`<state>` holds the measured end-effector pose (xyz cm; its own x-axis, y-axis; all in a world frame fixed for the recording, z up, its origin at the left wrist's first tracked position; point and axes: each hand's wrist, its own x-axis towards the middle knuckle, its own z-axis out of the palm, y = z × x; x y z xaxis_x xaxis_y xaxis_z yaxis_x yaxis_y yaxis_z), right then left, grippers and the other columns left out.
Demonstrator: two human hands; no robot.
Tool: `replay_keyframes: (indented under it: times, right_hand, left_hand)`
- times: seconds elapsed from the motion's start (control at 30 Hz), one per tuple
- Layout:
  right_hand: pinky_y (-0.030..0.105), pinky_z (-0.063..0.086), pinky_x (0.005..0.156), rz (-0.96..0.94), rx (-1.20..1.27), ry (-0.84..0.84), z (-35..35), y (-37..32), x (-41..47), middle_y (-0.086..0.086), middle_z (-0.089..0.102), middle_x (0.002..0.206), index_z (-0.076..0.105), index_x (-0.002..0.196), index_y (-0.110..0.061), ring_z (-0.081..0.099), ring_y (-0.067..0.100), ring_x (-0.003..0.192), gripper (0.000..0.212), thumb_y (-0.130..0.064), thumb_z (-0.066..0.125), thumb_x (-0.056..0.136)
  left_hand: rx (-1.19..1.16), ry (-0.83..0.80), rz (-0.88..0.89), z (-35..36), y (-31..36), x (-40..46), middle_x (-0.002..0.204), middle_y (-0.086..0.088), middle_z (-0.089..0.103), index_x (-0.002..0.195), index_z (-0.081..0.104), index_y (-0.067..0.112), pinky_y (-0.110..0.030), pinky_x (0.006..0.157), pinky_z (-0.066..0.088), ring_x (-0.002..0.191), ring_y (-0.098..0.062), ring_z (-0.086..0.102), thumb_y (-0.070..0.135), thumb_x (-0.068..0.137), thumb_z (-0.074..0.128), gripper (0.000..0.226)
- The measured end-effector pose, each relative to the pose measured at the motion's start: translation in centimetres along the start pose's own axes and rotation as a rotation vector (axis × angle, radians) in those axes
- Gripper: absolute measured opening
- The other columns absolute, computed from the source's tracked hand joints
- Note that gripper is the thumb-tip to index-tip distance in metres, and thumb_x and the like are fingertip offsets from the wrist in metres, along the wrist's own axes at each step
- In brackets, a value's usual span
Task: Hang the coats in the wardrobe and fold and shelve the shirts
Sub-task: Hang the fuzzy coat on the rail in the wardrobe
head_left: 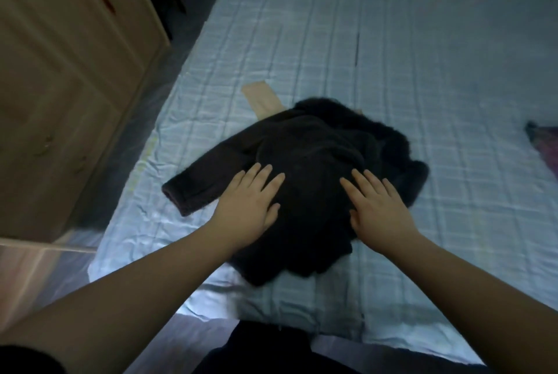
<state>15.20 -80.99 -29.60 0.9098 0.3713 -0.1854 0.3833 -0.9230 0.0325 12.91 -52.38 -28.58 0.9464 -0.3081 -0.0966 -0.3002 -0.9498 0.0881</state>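
Pressing flat on the coat (305, 168), both hands lie with fingers straight and spread: left hand (250, 201) by the near sleeve, right hand (380, 207) on the far side, well apart. I note the coat sits bunched near the bed's (422, 72) front edge, one sleeve stretched left; its dark folds are hard to read in dim light. A tan card (261, 99) pokes out from under its far edge, partly hidden. A purple cloth (543, 147) is cut off at right. The wardrobe (60, 72) stands left.
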Motion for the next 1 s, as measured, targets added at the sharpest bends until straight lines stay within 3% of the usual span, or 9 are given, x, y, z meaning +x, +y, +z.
replay_keyframes:
  times: [0.23,0.47,0.67,1.0]
  right_hand:
    - [0.051,0.026,0.117,0.120,0.098,-0.110,3.5,0.2,0.8,0.007,0.031,0.159,0.030,0.153,-0.023,0.026,0.028,0.147,0.070,-0.030,0.056,0.088]
    - [0.050,0.028,0.116,0.289,0.100,-0.077,2.0,5.6,1.6,0.010,0.031,0.158,0.031,0.153,-0.021,0.026,0.030,0.146,0.068,-0.031,0.052,0.089]
    - [0.049,0.028,0.117,0.363,0.132,0.005,0.9,10.8,3.6,0.011,0.033,0.157,0.033,0.152,-0.020,0.027,0.031,0.146,0.065,-0.030,0.051,0.091]
    - [0.048,0.021,0.119,0.255,0.212,-0.083,5.8,17.0,14.8,0.005,0.027,0.161,0.027,0.154,-0.025,0.022,0.025,0.148,0.066,-0.034,0.047,0.092]
  left_hand:
    - [-0.077,-0.095,0.148,4.2,0.5,5.6,0.149,-0.014,0.046,0.146,0.043,0.018,-0.048,0.112,0.036,0.139,-0.033,0.040,0.047,0.090,0.033,0.064]
    - [-0.061,-0.095,0.257,4.1,2.1,13.9,0.161,-0.008,0.026,0.155,0.023,0.022,-0.044,0.121,0.020,0.148,-0.028,0.020,0.048,0.098,0.038,0.065]
    - [-0.059,-0.074,0.221,2.5,4.4,19.5,0.159,-0.008,0.029,0.153,0.028,0.021,-0.043,0.121,0.021,0.148,-0.027,0.023,0.047,0.098,0.041,0.062]
    - [-0.028,-0.117,0.128,6.0,4.5,29.9,0.158,-0.009,0.033,0.152,0.031,0.021,-0.043,0.119,0.025,0.146,-0.027,0.027,0.045,0.097,0.042,0.061]
